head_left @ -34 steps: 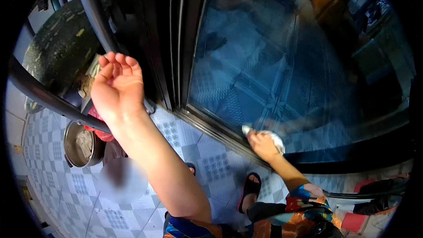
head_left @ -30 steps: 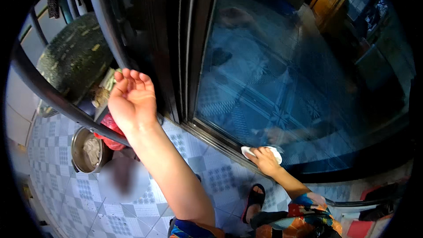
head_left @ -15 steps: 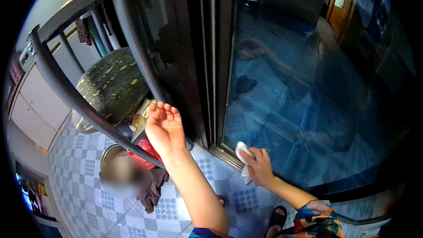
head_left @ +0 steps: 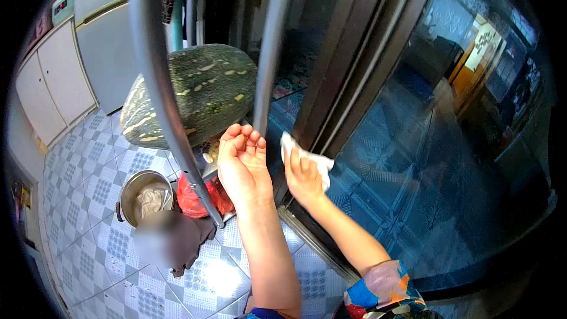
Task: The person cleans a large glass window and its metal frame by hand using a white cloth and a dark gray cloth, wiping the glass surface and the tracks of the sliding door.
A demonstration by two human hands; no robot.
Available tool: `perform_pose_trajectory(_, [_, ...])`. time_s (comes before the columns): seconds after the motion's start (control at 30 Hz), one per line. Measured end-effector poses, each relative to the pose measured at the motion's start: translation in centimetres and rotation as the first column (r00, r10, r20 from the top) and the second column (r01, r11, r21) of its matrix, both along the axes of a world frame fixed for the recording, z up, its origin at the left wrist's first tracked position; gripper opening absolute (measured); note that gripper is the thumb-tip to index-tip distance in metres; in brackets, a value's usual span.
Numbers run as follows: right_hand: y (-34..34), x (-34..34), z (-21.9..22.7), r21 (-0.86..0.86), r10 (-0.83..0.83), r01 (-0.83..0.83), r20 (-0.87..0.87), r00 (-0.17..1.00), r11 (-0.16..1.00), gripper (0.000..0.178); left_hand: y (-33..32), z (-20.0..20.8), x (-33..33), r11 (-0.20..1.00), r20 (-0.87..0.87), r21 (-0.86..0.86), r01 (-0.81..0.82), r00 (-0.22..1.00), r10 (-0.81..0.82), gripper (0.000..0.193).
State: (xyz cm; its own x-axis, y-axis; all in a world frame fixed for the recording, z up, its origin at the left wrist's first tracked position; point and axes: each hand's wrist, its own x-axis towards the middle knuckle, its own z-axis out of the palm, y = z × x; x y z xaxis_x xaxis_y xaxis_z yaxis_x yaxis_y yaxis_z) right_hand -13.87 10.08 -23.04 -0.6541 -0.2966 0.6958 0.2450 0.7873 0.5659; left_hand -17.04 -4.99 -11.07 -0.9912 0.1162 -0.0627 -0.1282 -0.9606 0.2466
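Observation:
My right hand (head_left: 303,182) presses a crumpled white cloth (head_left: 324,169) against the lower part of a dark brown sliding-door frame (head_left: 348,77), beside the glass panel (head_left: 407,153). The fingers lie over the cloth and partly hide it. My left hand (head_left: 245,171) is raised with its palm turned up, the fingers loosely curled and nothing seen in them. It hovers just in front of a grey metal rack (head_left: 156,71); whether it touches the rack's post I cannot tell. Behind the rack's bars lies a large green, mottled pumpkin (head_left: 207,91).
At the lower left a metal pot (head_left: 123,194) stands on the tiled floor (head_left: 88,248) with a beige cloth (head_left: 155,202) inside. A red plastic bag (head_left: 195,196) and a dark cloth (head_left: 198,237) lie beside it. White cabinets (head_left: 53,85) stand at the far left.
My right hand has moved up and left with the white cloth, from the glass's bottom edge onto the door frame. My left hand stays raised. The view has turned, so the rack and pumpkin sit farther right.

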Motion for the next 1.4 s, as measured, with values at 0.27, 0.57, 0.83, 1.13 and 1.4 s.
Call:
perform_pose_trajectory(0.27, [-0.2, 3.6, 4.6, -0.264, 0.214, -0.169, 0.153, 0.965, 0.950, 0.049, -2.3, 1.6, -1.6, 0.990, -0.154, -0.055, 0.133, 0.978, -0.140, 0.019])
perform_pose_trajectory(0.57, [0.7, -1.9, 15.4, 0.196, 0.033, -0.009, -0.121, 0.992, 0.980, 0.048, -4.6, 8.8, -1.3, 0.982, -0.407, -0.167, 0.091, 0.901, -0.153, 0.022])
perform_pose_trajectory(0.83, [-1.8, 3.6, 17.7, -0.849, 0.374, -0.025, 0.205, 0.904, 0.527, 0.036, -11.4, 16.8, 4.8, 0.916, -0.714, -0.327, -0.234, 0.696, -0.076, 0.016])
perform_pose_trajectory(1.13, [0.7, -3.2, 36.7, -0.525, 0.092, -0.558, -0.670, 0.737, 0.643, 0.051, -7.2, 16.8, 7.4, 0.842, -0.662, -0.468, -0.267, 0.737, -0.134, 0.012])
perform_pose_trajectory(1.4, [0.2, 0.5, 15.6, -0.748, 0.237, -0.457, -0.391, 0.890, 0.481, 0.044, -0.3, 19.7, 2.2, 0.627, -0.786, -0.542, -0.560, 0.602, -0.142, 0.012])
